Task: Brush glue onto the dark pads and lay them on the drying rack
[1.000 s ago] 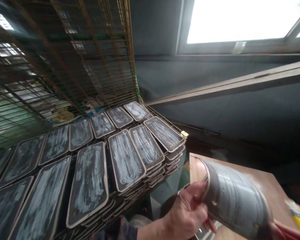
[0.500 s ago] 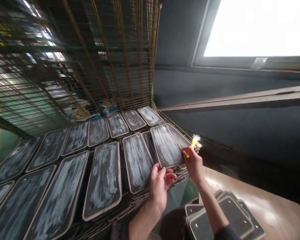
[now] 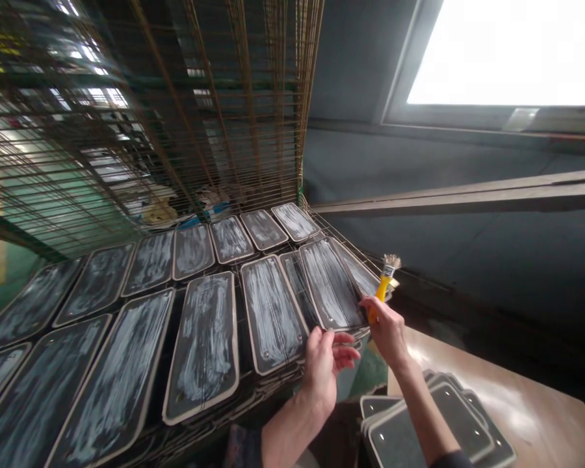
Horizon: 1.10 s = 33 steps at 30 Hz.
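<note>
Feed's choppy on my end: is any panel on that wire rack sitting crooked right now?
Yes. The panel at the right hand lies skewed across its neighbours at the wire rack corner, overlapping them instead of lining up. The other rows look orderly.

Dark rounded-rectangle panels [image 3: 205, 344] with pale rims wear white streaks; the small bristle brush [image 3: 384, 286] shows a yellow handle.

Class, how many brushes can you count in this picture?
1. A yellow-handled brush is held in the person's right hand, bristles up, beside the coated panel at the rack's right end. Others may be hidden.
</note>
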### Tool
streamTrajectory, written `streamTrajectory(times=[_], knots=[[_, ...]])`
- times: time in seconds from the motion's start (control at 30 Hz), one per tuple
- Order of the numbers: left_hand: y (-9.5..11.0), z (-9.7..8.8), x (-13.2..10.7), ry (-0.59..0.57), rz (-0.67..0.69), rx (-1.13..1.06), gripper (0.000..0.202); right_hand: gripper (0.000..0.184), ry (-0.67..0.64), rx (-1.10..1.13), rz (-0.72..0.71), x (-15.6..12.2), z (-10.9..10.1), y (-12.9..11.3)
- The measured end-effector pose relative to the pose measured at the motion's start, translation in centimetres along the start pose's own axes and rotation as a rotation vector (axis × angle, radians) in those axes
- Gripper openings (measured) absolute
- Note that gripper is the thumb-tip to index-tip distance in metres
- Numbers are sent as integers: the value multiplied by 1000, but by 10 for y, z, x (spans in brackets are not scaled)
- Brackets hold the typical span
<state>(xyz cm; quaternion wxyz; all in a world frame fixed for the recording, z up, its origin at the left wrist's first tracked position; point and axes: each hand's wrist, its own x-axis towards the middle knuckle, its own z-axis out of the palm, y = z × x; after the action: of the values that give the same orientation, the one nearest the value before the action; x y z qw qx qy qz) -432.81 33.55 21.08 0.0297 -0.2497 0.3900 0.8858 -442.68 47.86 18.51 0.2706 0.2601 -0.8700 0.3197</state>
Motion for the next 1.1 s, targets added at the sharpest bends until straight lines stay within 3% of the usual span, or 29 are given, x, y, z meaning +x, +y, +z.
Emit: streamTrajectory(times=[0.17, 0.4, 0.5, 0.67, 0.87, 1.0, 1.1], knots=[[0, 2, -7, -42, 105, 64, 12, 36, 104, 12, -78, 3, -3, -4], [-5, 2, -12, -7, 143, 95, 19, 31, 52, 21, -75, 12, 0, -4], [-4, 2, -14, -42, 98, 117, 18, 31, 66, 35, -25, 3, -3, -1], [6, -5, -20, -210, -18, 187, 21, 42, 10, 44, -9, -7, -18, 5], [16, -10, -6, -106, -66, -28, 4, 34, -67, -39, -44, 3, -8, 2], [19, -6, -3, -65, -123, -112, 7, 32, -134, -71, -44, 11, 2, -2], [20, -5, -5, -48, -92, -161, 6, 32, -162, -117, -42, 16, 7, -5]])
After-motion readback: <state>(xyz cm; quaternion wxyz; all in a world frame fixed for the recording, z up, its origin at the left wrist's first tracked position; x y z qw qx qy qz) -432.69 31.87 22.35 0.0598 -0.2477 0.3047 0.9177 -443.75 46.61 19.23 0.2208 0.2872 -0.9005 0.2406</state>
